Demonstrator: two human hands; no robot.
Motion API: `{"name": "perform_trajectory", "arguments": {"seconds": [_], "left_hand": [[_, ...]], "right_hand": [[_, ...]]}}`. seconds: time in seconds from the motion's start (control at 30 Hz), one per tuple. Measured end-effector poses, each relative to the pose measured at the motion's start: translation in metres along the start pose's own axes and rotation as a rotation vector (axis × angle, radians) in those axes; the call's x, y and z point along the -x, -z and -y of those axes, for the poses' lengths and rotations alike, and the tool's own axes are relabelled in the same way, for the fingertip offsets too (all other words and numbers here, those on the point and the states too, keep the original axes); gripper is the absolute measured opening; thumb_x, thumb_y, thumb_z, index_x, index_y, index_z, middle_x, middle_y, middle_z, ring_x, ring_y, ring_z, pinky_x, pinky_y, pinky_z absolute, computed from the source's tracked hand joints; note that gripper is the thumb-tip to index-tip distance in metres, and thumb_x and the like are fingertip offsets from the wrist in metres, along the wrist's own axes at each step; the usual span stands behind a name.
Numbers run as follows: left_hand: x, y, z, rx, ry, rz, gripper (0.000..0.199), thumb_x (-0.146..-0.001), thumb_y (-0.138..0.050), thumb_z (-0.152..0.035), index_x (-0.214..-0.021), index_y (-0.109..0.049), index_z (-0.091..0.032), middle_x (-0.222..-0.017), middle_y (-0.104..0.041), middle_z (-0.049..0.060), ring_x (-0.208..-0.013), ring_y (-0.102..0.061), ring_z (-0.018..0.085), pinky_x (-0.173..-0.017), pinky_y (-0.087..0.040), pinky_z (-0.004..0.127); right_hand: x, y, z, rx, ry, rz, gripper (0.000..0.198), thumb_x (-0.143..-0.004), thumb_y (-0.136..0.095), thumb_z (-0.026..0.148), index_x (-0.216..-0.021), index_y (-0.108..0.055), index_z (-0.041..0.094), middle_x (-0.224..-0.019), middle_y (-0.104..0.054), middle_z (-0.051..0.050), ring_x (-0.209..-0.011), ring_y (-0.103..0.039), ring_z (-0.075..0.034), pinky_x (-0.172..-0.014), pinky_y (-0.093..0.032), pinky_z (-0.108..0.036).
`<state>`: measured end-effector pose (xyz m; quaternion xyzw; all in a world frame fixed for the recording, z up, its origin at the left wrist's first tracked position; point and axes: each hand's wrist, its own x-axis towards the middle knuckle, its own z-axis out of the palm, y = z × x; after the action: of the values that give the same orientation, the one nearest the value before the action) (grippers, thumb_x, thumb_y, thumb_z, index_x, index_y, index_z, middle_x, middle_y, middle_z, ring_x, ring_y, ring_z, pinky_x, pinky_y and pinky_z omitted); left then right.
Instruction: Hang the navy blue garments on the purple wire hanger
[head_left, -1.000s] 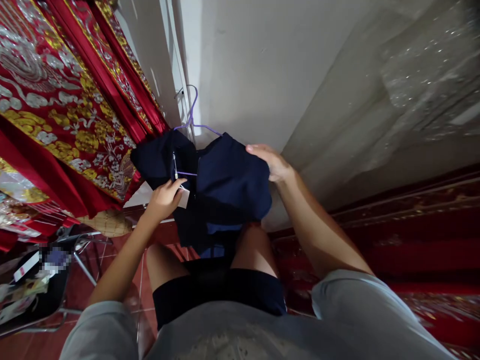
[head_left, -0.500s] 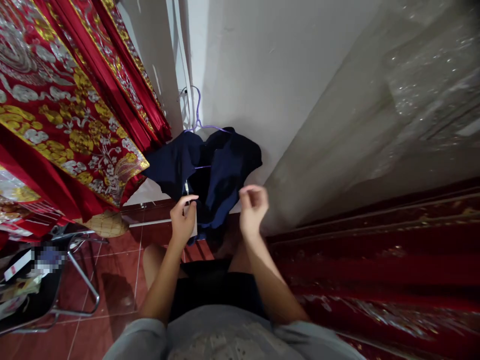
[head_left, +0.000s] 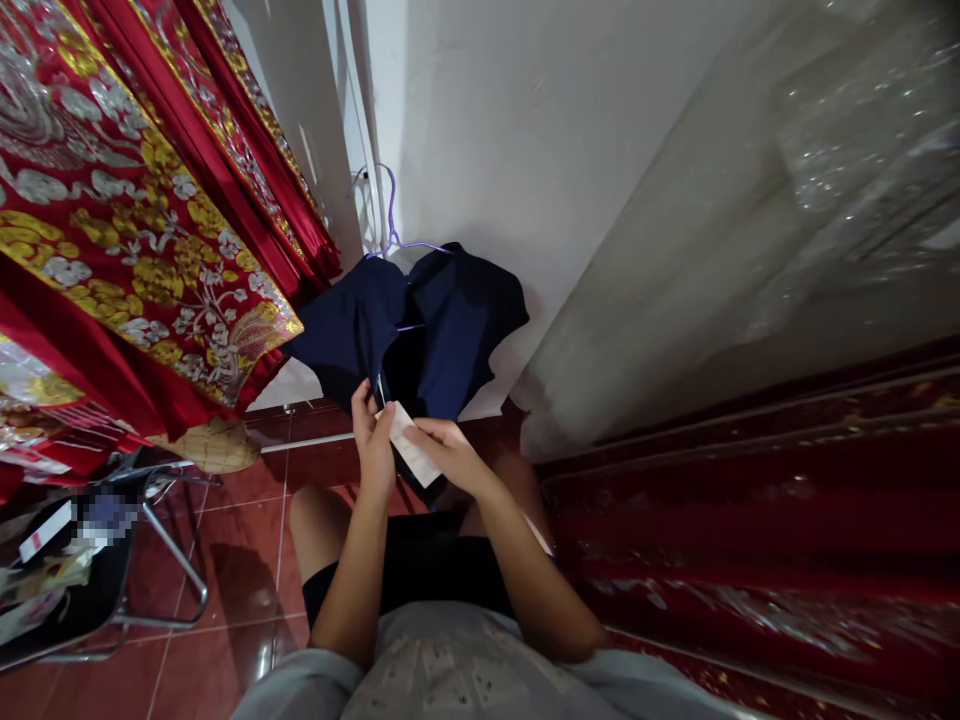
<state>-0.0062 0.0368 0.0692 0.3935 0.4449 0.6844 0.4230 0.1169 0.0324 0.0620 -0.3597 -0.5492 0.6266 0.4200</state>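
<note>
A navy blue garment hangs low by the wall on a thin purple hanger. In front of it is a pale, oblong paper tag. My left hand pinches the tag's upper left end, thumb on its face, close to a thin white string at the garment's front opening. From the right, my right hand grips the same tag with its thumb on top. Its other fingers are partly hidden. Any print on the tag is too small to read.
Red cloth with gold and silver embroidery hangs at left. Below it stands a black chair with papers and small items on it. Clear plastic sheeting and dark red fabric line the right side. The floor is red tile.
My right hand, apart from the tag before, has moved left and taken hold of it. The tag, mostly behind my left hand earlier, now lies tilted between both hands.
</note>
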Motion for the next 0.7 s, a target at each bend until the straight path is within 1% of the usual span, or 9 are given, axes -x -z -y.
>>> {"name": "perform_trajectory", "arguments": {"seconds": [0.1,0.2,0.23,0.3,0.4,0.47,0.53,0.63,0.7], "left_hand": [[-0.005,-0.001,-0.003,0.17,0.086,0.029,0.047,-0.076,-0.083,-0.048,-0.111,-0.062,-0.025,-0.098,-0.065,0.002,-0.086,-0.063,0.015,-0.082,-0.05,0.026],[-0.003,-0.005,-0.011,0.204,0.081,0.047,0.042,-0.072,-0.088,-0.043,-0.098,-0.062,-0.023,-0.084,-0.062,-0.002,-0.079,-0.06,0.012,-0.08,-0.048,0.023],[-0.001,-0.006,-0.013,0.206,0.079,0.051,0.04,-0.072,-0.088,-0.042,-0.095,-0.061,-0.022,-0.081,-0.06,-0.003,-0.076,-0.058,0.01,-0.078,-0.047,0.022],[0.003,-0.007,-0.015,0.196,0.07,0.063,0.038,-0.073,-0.088,-0.041,-0.091,-0.06,-0.021,-0.078,-0.059,-0.004,-0.073,-0.056,0.01,-0.075,-0.045,0.02],[0.007,-0.003,-0.014,0.125,0.042,0.073,0.036,-0.076,-0.086,-0.043,-0.09,-0.06,-0.021,-0.075,-0.056,-0.005,-0.07,-0.054,0.009,-0.072,-0.044,0.019],[0.006,0.003,-0.012,0.079,0.036,0.078,0.036,-0.077,-0.085,-0.044,-0.091,-0.062,-0.021,-0.072,-0.052,-0.005,-0.067,-0.051,0.009,-0.069,-0.042,0.019],[0.005,0.01,-0.011,0.058,0.041,0.069,0.036,-0.077,-0.085,-0.045,-0.09,-0.062,-0.02,-0.07,-0.049,-0.006,-0.064,-0.048,0.008,-0.066,-0.041,0.018],[0.005,0.015,-0.012,0.064,0.048,0.026,0.035,-0.079,-0.083,-0.045,-0.089,-0.061,-0.02,-0.072,-0.049,-0.006,-0.064,-0.048,0.007,-0.064,-0.041,0.018],[0.005,0.013,-0.014,0.084,0.053,0.021,0.034,-0.081,-0.081,-0.046,-0.091,-0.061,-0.021,-0.077,-0.054,-0.004,-0.068,-0.052,0.008,-0.065,-0.043,0.018]], "right_hand": [[-0.007,0.001,0.015,-0.088,0.065,-0.213,0.048,-0.085,-0.067,0.065,-0.075,-0.058,0.019,-0.061,-0.046,0.003,-0.054,-0.036,-0.01,-0.051,-0.029,-0.025],[-0.032,0.0,0.033,-0.081,0.214,-0.432,0.048,-0.087,-0.065,0.065,-0.071,-0.055,0.02,-0.061,-0.045,0.003,-0.054,-0.037,-0.01,-0.051,-0.03,-0.025],[-0.042,-0.002,0.037,-0.048,0.261,-0.458,0.046,-0.088,-0.064,0.064,-0.074,-0.059,0.02,-0.063,-0.049,0.002,-0.056,-0.04,-0.011,-0.053,-0.033,-0.025],[-0.061,-0.005,0.038,0.073,0.31,-0.438,0.042,-0.092,-0.06,0.061,-0.085,-0.069,0.02,-0.07,-0.06,0.0,-0.062,-0.05,-0.013,-0.058,-0.04,-0.025],[-0.074,-0.01,0.025,0.323,0.229,-0.359,0.036,-0.096,-0.057,0.054,-0.104,-0.077,0.024,-0.087,-0.073,-0.003,-0.077,-0.064,-0.018,-0.071,-0.047,-0.028],[-0.07,-0.011,0.013,0.447,0.149,-0.354,0.033,-0.094,-0.062,0.048,-0.113,-0.077,0.027,-0.103,-0.076,-0.005,-0.089,-0.068,-0.021,-0.081,-0.05,-0.032],[-0.058,-0.009,0.004,0.471,0.16,-0.4,0.033,-0.092,-0.065,0.044,-0.117,-0.076,0.027,-0.119,-0.073,-0.008,-0.098,-0.069,-0.023,-0.089,-0.051,-0.035],[-0.035,-0.002,-0.003,0.38,0.345,-0.57,0.028,-0.093,-0.063,0.041,-0.112,-0.075,0.025,-0.126,-0.068,-0.01,-0.106,-0.066,-0.022,-0.09,-0.052,-0.035],[-0.024,0.005,-0.008,0.309,0.428,-0.702,0.023,-0.09,-0.066,0.041,-0.101,-0.073,0.022,-0.112,-0.068,-0.009,-0.101,-0.064,-0.021,-0.087,-0.052,-0.034]]}}
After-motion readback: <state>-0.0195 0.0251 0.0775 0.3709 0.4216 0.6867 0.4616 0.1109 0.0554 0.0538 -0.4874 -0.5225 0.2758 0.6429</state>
